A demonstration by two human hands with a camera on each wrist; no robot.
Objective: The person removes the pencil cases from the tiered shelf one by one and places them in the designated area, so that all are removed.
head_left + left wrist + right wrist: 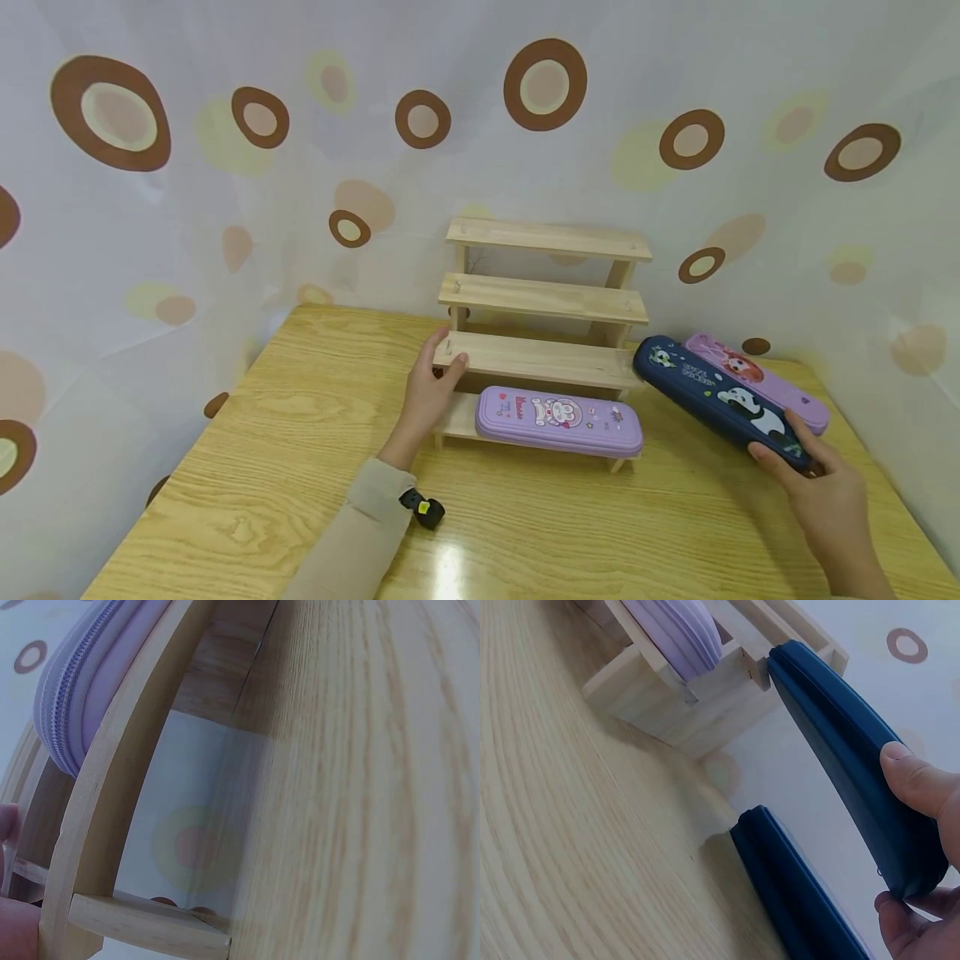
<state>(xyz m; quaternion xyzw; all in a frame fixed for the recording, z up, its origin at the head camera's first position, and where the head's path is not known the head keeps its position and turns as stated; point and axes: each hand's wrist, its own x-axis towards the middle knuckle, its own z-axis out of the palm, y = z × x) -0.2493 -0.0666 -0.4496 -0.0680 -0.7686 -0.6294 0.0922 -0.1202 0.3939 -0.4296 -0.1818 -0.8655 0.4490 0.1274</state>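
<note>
A four-tier wooden step shelf stands at the back of the table. A lilac pencil case lies on its lowest tier; its zipped edge shows in the left wrist view. My left hand grips the left end of the second tier from the bottom. My right hand holds the near end of a navy panda pencil case, thumb on one side and fingers under it. The navy case is tilted, and its far end meets the shelf's right side.
A pink-lilac pencil case lies on the table behind the navy one, at the right. The wooden table is glossy and shows reflections. A spotted curtain encloses the table on the left, back and right.
</note>
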